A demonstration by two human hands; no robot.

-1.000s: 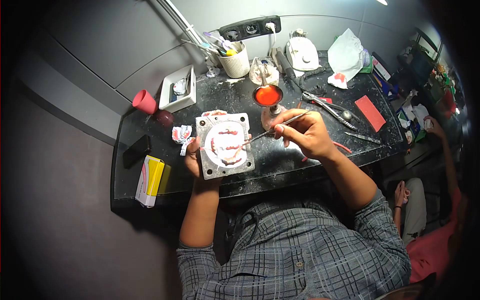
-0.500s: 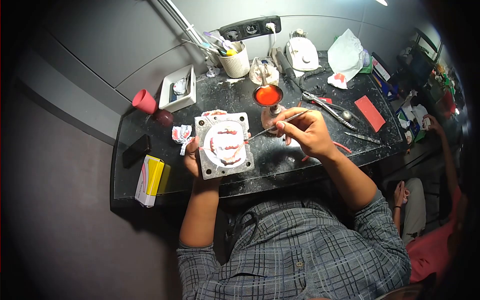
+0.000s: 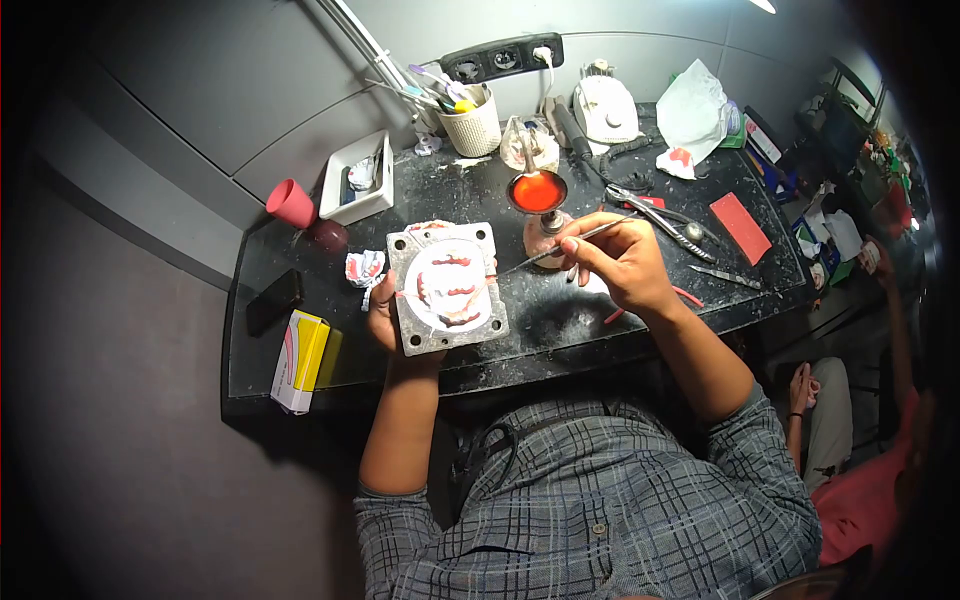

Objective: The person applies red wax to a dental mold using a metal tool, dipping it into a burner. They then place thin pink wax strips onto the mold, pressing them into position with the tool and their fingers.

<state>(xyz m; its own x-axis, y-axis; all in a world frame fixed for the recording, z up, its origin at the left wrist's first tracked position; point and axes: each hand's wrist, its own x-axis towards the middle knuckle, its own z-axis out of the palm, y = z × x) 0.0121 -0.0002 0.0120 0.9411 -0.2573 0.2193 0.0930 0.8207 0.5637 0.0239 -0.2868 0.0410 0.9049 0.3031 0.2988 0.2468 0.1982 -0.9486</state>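
The metal frame point(image 3: 405, 262), filled with a white disc point(image 3: 480, 306) that carries three red-marked rows, is tilted up over the near part of the black bench point(image 3: 570, 340). One left hand point(image 3: 383, 318) grasps its left edge, and one right hand point(image 3: 630, 265) pinches a single thin tool point(image 3: 525, 262) pen-fashion, the tip near the frame's right edge; whether it touches, I cannot tell. To work well here, I would brace the frame firmly, hold the tool lightly near its tip, steady the right wrist, and turn the disc so glare does not hide the rows. Four large holes mark the frame's corners. Just beyond, one ladle point(image 3: 510, 196) of red liquid sits over one burner point(image 3: 535, 243); it is probably hot, so the knuckles should stay clear. To the frame's left lies a red-and-white model point(image 3: 364, 267), its count uncertain because pieces overlap. Farther out, I count one pair of pliers point(image 3: 660, 215), one blade point(image 3: 725, 275), one large red sheet point(image 3: 740, 227), one red cup point(image 3: 290, 204), one white tray point(image 3: 345, 207), one yellow-and-white box point(image 3: 300, 362), one woven holder point(image 3: 470, 132) with several tools, and three sockets point(image 3: 503, 58), one with a plug.
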